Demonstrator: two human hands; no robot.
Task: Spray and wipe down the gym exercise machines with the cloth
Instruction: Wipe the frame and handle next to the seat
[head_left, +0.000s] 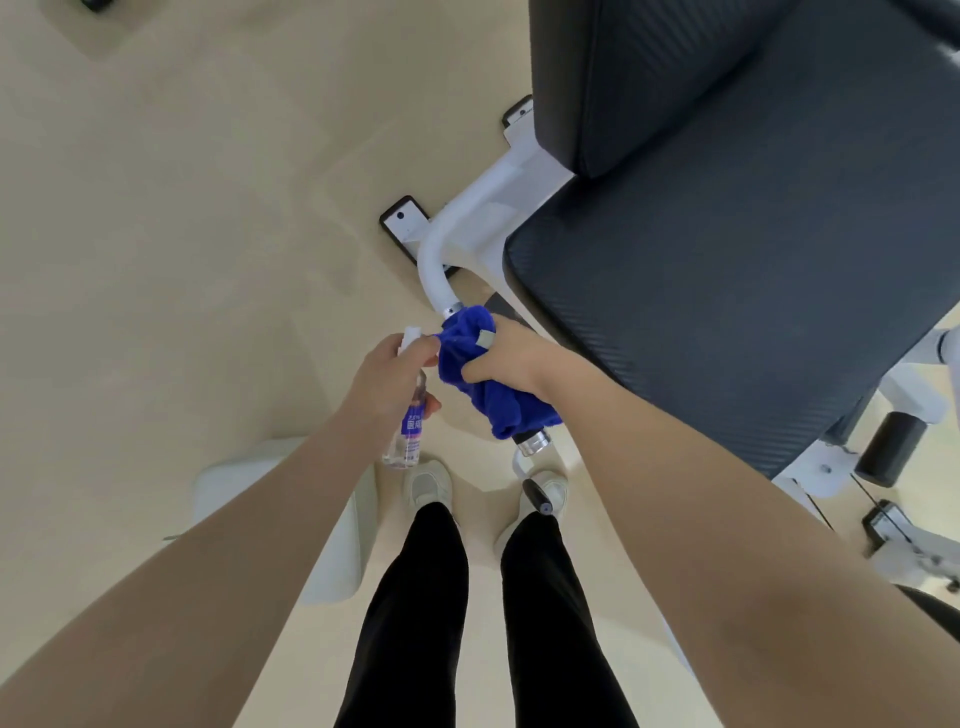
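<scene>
The machine (727, 260) fills the right, its black seat (701, 322) just beside the white handle tube (436, 260). The right hand (511, 358) has its grip curled round the blue cloth (467, 364), which wraps the handle. The left hand (387, 379) pinches the spray bottle (410, 421), a finger at its nozzle. To wipe well, I judge: squeeze and twist the cloth along the handle to its chrome end (535, 444). Open floor (182, 234) lies left; the seat edge crowds the right.

Seat pad (727, 312) blocks the right (open floor (182, 234) lies left).
</scene>
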